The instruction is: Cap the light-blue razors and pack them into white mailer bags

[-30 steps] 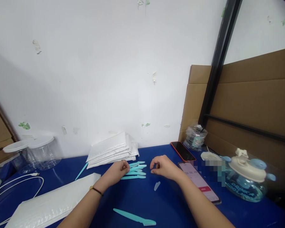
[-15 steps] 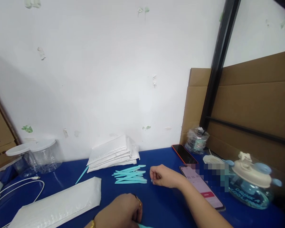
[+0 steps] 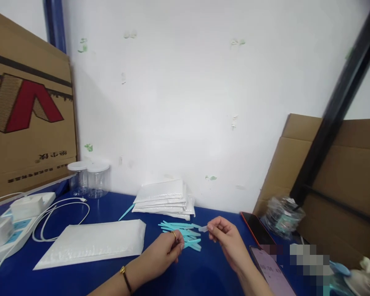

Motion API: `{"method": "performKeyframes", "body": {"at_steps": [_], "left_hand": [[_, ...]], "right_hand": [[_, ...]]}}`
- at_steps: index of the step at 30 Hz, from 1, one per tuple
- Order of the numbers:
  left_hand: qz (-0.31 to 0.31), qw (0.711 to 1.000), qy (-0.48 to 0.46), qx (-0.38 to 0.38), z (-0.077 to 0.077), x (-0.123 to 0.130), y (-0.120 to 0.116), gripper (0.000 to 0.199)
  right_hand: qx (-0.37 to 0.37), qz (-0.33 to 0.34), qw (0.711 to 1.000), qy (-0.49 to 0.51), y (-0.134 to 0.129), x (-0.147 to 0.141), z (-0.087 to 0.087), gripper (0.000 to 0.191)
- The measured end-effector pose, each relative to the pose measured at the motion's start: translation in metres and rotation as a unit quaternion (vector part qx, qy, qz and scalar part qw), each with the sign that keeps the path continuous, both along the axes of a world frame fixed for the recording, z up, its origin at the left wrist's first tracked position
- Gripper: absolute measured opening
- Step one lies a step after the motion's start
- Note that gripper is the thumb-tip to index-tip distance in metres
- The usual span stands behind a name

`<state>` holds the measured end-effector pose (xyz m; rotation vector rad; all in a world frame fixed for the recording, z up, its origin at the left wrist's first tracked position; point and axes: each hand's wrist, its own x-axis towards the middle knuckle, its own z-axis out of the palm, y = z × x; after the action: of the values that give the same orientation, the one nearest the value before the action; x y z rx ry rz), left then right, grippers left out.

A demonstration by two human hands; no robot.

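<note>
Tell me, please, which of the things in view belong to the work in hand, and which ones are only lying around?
In the work:
turquoise sticks, by the left hand
small clear piece, held by the right hand

Probably only lying around:
red-edged phone
other phone
lidded jars
power strip

White packets: untouched, so unclear.

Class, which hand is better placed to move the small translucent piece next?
Likely the right hand: it pinches the small translucent piece, while the left hand is at the turquoise sticks, its grip unclear.
</note>
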<state>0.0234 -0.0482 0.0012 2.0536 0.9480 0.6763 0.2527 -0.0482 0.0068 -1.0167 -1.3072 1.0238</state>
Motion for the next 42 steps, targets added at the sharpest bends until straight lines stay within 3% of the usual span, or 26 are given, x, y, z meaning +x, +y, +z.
{"method": "performKeyframes", "body": {"at_steps": [8, 18, 21, 25, 26, 29, 31, 33, 35, 38, 40, 42], "left_hand": [[0.009, 0.999, -0.037, -0.001, -0.007, -0.003, 0.005, 0.021], [0.016, 1.000, -0.023, -0.002, -0.017, -0.002, 0.013, 0.021], [0.037, 0.996, 0.044, 0.071, -0.019, -0.002, 0.017, 0.022], [0.063, 0.967, 0.162, 0.187, -0.019, -0.001, 0.026, 0.018], [0.066, 0.960, 0.183, 0.202, -0.019, 0.000, 0.029, 0.025], [0.055, 0.946, 0.232, 0.221, -0.020, 0.002, 0.043, 0.082], [0.033, 0.939, 0.264, 0.217, -0.020, 0.004, 0.053, 0.097], [0.011, 0.934, 0.288, 0.213, -0.020, 0.005, 0.060, 0.090], [-0.008, 0.927, 0.301, 0.223, -0.018, 0.007, 0.061, 0.073], [-0.024, 0.920, 0.305, 0.246, -0.017, 0.011, 0.055, 0.048], [-0.025, 0.917, 0.306, 0.256, -0.018, 0.015, 0.048, 0.039], [-0.013, 0.913, 0.315, 0.260, -0.023, 0.019, 0.041, 0.032]], "right_hand": [[-0.002, 0.013, 1.000, 0.022, 0.001, -0.011, -0.009, 0.024], [-0.028, 0.058, 0.997, -0.042, -0.001, -0.023, -0.014, 0.029], [-0.051, 0.077, 0.990, -0.108, 0.005, -0.019, -0.027, 0.025], [-0.066, 0.061, 0.967, -0.240, 0.018, -0.014, -0.050, 0.014], [-0.053, 0.049, 0.961, -0.267, 0.021, -0.013, -0.053, 0.011], [-0.014, 0.007, 0.946, -0.324, 0.025, -0.008, -0.052, 0.008], [0.015, -0.032, 0.935, -0.353, 0.025, -0.002, -0.045, 0.012], [0.059, -0.057, 0.921, -0.380, 0.024, 0.006, -0.040, 0.023], [0.088, -0.052, 0.907, -0.409, 0.023, 0.011, -0.041, 0.049], [0.060, 0.026, 0.881, -0.469, 0.022, 0.010, -0.048, 0.090], [0.057, 0.081, 0.861, -0.499, 0.019, 0.003, -0.054, 0.082], [0.092, 0.097, 0.851, -0.507, 0.016, -0.008, -0.056, 0.055]]}}
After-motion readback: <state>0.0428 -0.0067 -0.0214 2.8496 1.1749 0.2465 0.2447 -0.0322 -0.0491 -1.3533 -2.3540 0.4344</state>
